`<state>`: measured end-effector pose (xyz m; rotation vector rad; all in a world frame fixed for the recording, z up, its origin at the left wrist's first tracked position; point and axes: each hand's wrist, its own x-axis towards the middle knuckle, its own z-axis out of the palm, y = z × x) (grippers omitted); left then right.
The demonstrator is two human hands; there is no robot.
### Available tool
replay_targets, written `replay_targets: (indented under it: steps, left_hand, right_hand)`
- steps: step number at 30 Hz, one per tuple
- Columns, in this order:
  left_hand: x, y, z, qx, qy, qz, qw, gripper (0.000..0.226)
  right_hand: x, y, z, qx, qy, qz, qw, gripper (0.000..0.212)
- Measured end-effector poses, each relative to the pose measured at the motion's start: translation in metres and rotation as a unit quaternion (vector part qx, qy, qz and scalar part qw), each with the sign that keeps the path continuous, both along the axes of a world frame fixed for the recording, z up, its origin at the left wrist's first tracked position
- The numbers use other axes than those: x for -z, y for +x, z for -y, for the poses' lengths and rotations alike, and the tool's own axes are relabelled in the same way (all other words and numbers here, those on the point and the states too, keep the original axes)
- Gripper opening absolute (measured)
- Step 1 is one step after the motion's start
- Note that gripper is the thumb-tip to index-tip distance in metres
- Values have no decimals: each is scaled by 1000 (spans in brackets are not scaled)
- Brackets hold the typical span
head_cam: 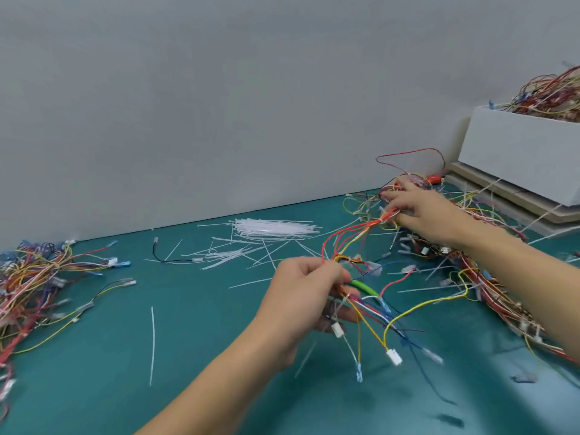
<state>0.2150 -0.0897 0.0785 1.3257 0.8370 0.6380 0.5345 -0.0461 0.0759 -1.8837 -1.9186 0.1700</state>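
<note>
Left hand (301, 296) gripping wire harness (373, 223), right hand (423, 215) pinching its far end, teal mat (194, 328) beneath

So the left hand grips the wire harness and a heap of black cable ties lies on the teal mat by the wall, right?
No: the head view shows white cable ties, not black, on the teal mat by the wall. The left hand does grip the wire harness.

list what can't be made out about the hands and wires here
Head view only:
- Right hand: pinching or only touching the wire bundle; its fingers cover the spot.
- Left hand: how many wires it grips; its fingers cover them.
- White box: cut off by the right edge.
- White connector: markings blurred, too small.
</note>
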Motion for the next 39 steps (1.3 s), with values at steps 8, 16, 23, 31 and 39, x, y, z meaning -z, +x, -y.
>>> replay_targets:
  steps: [8,16,23,31,39]
  left_hand:
    - [-1,-3,-25,-31,170,-254,951,59]
    - [-25,57,-50,-108,598,-386,695,36]
    - [-14,70,-69,52,471,-396,786,42]
    - [-10,28,-71,-12,482,-296,824,46]
    - [-1,11,-54,-91,386,-143,907,40]
  right_hand:
    - [11,-29,5,-47,53,-57,996,17]
    - [12,-43,7,-40,74,0,996,16]
    - [18,-46,11,-46,110,-8,993,30]
    - [11,-18,4,-1,167,1,986,16]
    - [5,-5,3,13,130,19,991,36]
